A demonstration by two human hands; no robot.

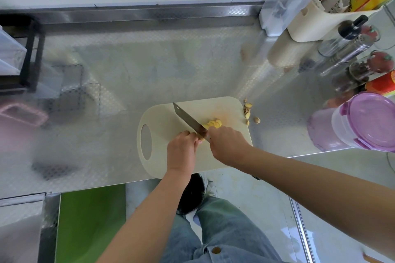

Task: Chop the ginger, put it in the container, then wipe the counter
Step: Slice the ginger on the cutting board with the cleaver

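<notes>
My R hand (226,145): fingers clenched round the handle of the knife (188,119); handle hidden in my fist. Blade runs from fist toward 10 o'clock, tip over the cutting board (162,117), edge down. My L hand (181,149): fingers curled, pinching the ginger piece (200,140) at the blade's 7 o'clock side; only a sliver of it shows. Cut ginger slices (212,124): small yellow heap on board, approx. 12 o'clock from my R knuckles, just beside blade. Loose peel scraps (248,111): at board's 2 o'clock edge, some on the steel counter (106,70). The container (363,121), purple lid on, sits at 3 o'clock from board, well apart. Board's handle hole at 9 o'clock
</notes>
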